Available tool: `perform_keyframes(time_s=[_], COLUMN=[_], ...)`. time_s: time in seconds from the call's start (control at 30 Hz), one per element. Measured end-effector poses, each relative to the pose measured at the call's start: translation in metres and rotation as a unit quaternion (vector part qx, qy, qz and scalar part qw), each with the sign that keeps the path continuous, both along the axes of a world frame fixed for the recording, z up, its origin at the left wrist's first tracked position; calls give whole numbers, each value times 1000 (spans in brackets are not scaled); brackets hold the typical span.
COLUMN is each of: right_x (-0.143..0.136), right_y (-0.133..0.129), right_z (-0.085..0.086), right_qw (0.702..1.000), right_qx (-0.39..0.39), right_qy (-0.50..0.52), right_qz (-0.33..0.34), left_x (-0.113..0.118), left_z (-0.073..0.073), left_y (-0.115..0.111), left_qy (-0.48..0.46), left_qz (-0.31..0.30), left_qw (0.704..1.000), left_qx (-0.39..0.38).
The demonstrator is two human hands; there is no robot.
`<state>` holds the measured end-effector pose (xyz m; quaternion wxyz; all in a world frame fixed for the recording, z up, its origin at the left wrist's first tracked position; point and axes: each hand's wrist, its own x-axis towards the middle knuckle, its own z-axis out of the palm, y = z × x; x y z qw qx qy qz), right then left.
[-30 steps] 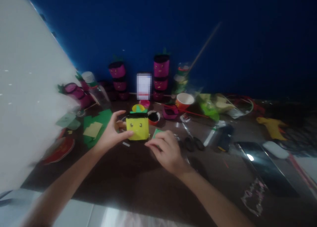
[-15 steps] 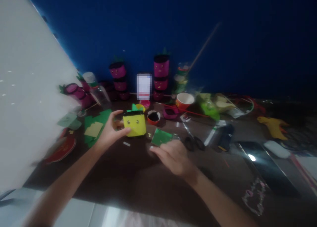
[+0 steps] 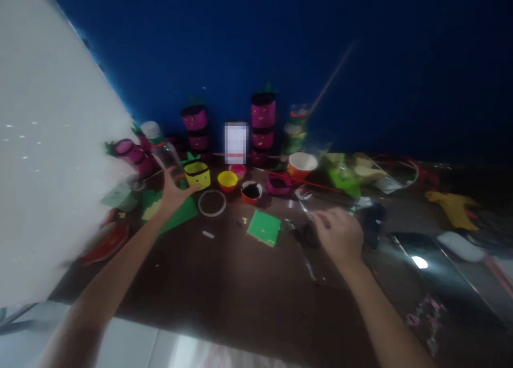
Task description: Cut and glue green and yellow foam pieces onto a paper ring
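Observation:
A small yellow cup (image 3: 197, 177) with a drawn-on face, a black band and green leaf shapes is at the left back of the table. My left hand (image 3: 173, 191) is around its left side, thumb across the front; the fingertips are partly hidden. My right hand (image 3: 339, 234) is closed over the handles of a pair of scissors (image 3: 303, 206), whose blades point away. A thin metal tool (image 3: 308, 263), blurred, lies just left of the right hand. A green square piece (image 3: 264, 228) lies between the hands, and a clear ring (image 3: 212, 202) near the yellow cup.
Purple stacked figures (image 3: 263, 114) and a blurred screen (image 3: 236, 142) stand along the blue wall. A plastic bottle (image 3: 162, 146), a yellow bowl (image 3: 227, 181), and a red-and-white paper cup (image 3: 302, 166) are about. A dark phone-like slab (image 3: 441, 282) and yellow glue gun (image 3: 452, 206) lie right.
My left hand has moved the yellow cup back and left, uncovering the ring and yellow bowl. My right hand has left the green square for the scissors; the metal tool now lies on the table.

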<state>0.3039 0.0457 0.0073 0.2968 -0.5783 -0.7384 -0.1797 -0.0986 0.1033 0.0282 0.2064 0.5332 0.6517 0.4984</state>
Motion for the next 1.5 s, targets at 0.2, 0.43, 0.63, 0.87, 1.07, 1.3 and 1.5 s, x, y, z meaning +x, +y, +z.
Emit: perform_keyframes(time_s=[0.2, 0.43, 0.63, 0.87, 1.07, 1.3, 1.5], right_x=[6, 2, -3, -5, -6, -7, -8], right_y=[0, -8, -10, -10, -11, -11, -12], right_z=[-6, 1, 1, 0, 2, 2, -2], right_qw=[998, 998, 998, 998, 998, 998, 998], right_qx=[-22, 16, 5, 3, -2, -1, -12], right_qy=[-12, 36, 43, 45, 51, 60, 66], right_qz=[-54, -56, -42, -33, -28, -5, 5], left_x=[-4, -13, -21, -25, -26, -22, -18], left_z=[-15, -25, -29, -34, -35, -30, -23], left_y=[18, 28, 33, 36, 38, 35, 30], left_qy=[32, 15, 13, 44, 48, 43, 19], left_qz=[10, 0, -29, -22, -30, -29, -35], left_qw=[999, 1000, 999, 999, 998, 999, 999], left_qx=[-7, 8, -6, -12, -9, -8, 34])
